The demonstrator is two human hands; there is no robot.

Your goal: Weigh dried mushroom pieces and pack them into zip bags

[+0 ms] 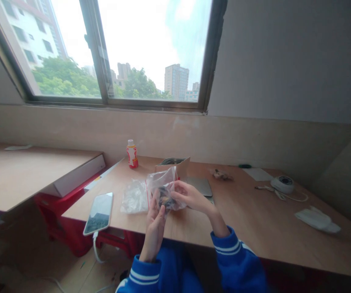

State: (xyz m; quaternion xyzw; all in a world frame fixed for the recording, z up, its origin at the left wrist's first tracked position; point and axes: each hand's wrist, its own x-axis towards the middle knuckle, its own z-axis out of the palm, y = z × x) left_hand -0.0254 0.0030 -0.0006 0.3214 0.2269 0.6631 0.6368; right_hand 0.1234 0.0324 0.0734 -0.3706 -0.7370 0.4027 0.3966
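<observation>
1. Take the held bag as the clock's centre, with 12 towards the window (151, 53). This clear bag (161, 178), with a red strip along its left edge, is over the near side of the table (239, 215) and has dark contents (164, 197).
2. The left hand (155, 215) comes in from 6 to 7 o'clock, closed on the bag's lower part, thumb across the front.
3. The right hand (190, 196) reaches in at 3 o'clock, fingers drawn narrow on the bag's right side; whether they pinch film alone or the contents too, I cannot tell.
4. A second plastic bag (133, 199) lies just beside it at 9 o'clock, a phone (99, 211) on a cable at 8, a bottle (132, 154) between 10 and 11.
5. An open brown container (182, 167) stands close behind at 1 o'clock; a flat grey object (202, 187) sits at 3, partly hidden by the right hand.
6. The step in hand looks like two-handed handling of the filled bag. A next move would call for a steady left hold and light right fingers, since thin film slips and creases.
</observation>
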